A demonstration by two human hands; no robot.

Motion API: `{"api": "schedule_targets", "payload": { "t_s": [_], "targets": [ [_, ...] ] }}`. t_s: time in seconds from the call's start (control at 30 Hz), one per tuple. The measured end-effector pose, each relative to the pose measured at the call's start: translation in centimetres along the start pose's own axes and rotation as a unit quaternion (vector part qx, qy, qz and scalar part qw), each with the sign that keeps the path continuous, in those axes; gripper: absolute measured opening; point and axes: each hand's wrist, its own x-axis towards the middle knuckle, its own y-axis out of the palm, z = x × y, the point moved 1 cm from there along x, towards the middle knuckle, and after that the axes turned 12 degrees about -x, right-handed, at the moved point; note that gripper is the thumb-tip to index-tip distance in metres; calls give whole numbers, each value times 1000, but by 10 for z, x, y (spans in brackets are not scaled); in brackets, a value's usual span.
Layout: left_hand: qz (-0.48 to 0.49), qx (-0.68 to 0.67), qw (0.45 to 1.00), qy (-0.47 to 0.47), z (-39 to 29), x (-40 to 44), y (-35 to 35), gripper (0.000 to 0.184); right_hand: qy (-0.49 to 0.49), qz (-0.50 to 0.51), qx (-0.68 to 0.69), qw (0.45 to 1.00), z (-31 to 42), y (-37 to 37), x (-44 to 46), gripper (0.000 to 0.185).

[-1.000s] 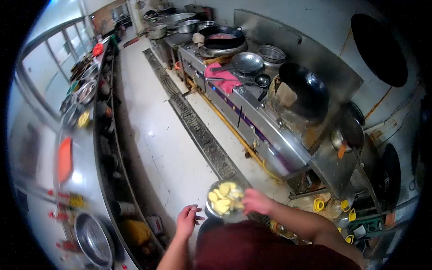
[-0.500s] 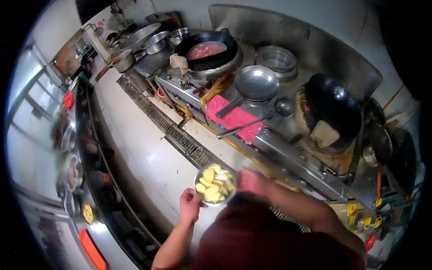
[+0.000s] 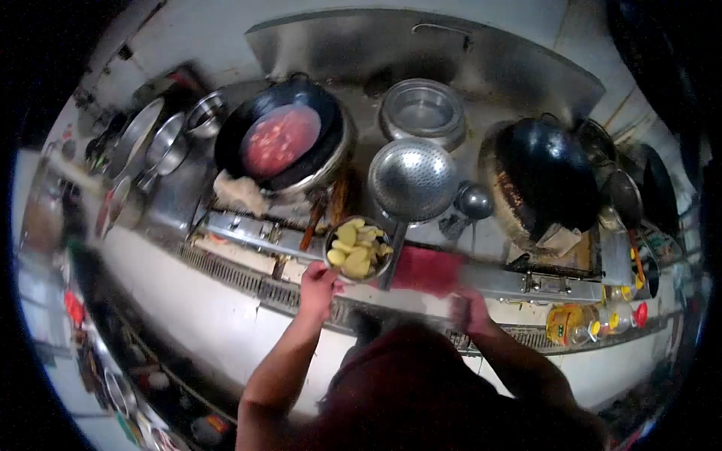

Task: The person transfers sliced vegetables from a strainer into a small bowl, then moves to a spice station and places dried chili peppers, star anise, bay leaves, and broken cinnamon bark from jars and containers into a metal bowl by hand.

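My left hand (image 3: 319, 291) grips the rim of a small round metal bowl (image 3: 329, 261). Pale yellow slices that look like ginger (image 3: 355, 248) fill it, with whiter pieces among them. My right hand (image 3: 469, 310), smeared by motion, is closed at the lower end of a ladle (image 3: 474, 200); the handle runs down to the fist, though its grip is partly unclear. Beside the ladle, a perforated strainer (image 3: 414, 179) rests on the stove, its handle pointing toward me. Under that handle is a red cloth (image 3: 427, 270) on the stove edge.
A black wok (image 3: 307, 161) with reddish liquid and pieces in it sits at left, a beige cloth (image 3: 239, 193) on its rim. Another black wok (image 3: 545, 177) stands at right. A round metal pot (image 3: 423, 113) is behind the strainer. Bottles (image 3: 575, 323) stand lower right.
My view has turned to face the stove. The bowl has come up to the stove's front edge in my left hand. My right hand has left the bowl and reached the ladle handle, which has swung off the cloth.
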Motion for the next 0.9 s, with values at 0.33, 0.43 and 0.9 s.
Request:
{"api": "schedule_targets", "payload": {
  "t_s": [0.33, 0.43, 0.9],
  "targets": [
    [135, 523, 796, 274, 85, 225, 132, 14, -180, -407, -648, 619, -15, -34, -63, 22],
    [135, 623, 741, 213, 64, 230, 158, 23, -158, -429, -647, 610, 48, 7, -48, 24],
    [5, 279, 930, 238, 65, 213, 122, 11, -239, -259, -775, 525, 334, 57, 234, 35]
  ]
}}
